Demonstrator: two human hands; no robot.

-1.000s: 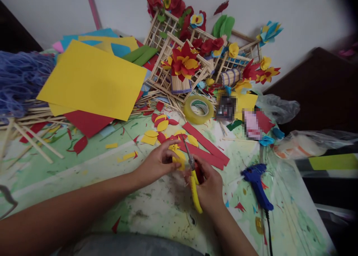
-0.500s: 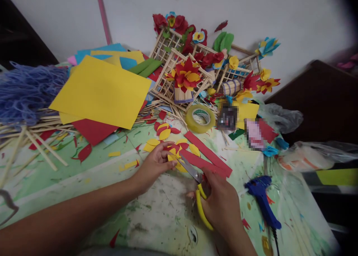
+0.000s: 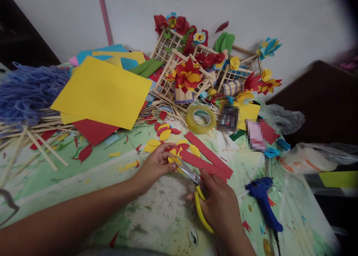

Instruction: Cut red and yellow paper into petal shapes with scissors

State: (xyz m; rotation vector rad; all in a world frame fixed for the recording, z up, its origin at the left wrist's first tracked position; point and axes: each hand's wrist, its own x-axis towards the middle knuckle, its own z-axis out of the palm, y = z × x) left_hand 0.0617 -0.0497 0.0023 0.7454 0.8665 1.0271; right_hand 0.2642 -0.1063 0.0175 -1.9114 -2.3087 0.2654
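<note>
1. Nearest my view, a red scrap lies on the stained green-and-white table cover.
2. I see the right hand curled around the yellow handles of the scissors, whose blades point away and to the left.
3. To the right of that hand, the blue glue gun lies on its side, well apart from it.
4. The left hand has thumb and fingers pinching a small yellow paper piece. The piece is at the scissors' tips, in front of the cut petals; I can't tell from here how far the blades are parted.
5. Just beyond, I have red paper strips and yellow and red petals.
6. Farther off are a tape roll, a large yellow sheet over other coloured paper, and a heap of violet-blue cord at left.
7. Farthest, stick lattices bearing paper flowers stand before a pale wall.
</note>
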